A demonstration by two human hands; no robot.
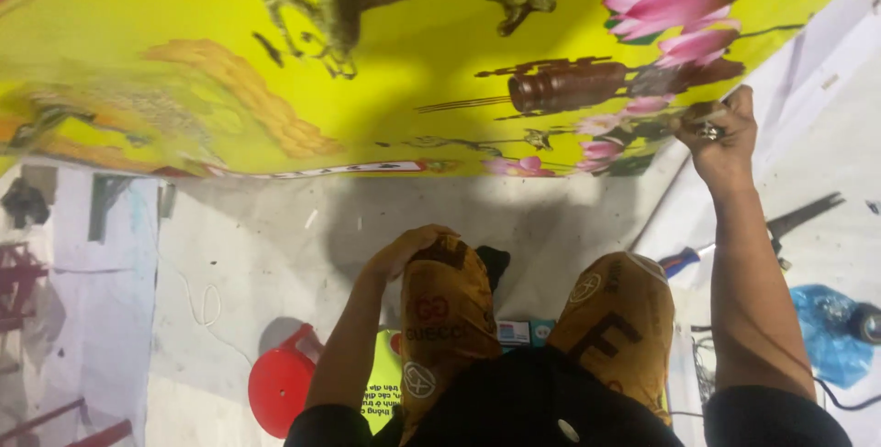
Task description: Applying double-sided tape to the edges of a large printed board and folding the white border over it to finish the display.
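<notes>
The right hand is reaching out to the lower edge of the big yellow printed banner spread on the floor, its grip clamping on a small dark tool pressed there. The left hand is resting loosely curled on the left knee. A red plastic stool is standing beside the leg, a blue bag lying at right.

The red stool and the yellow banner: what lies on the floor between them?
In the head view, bare grey floor lies between the red stool and the yellow banner, with only a thin white cord.
</notes>
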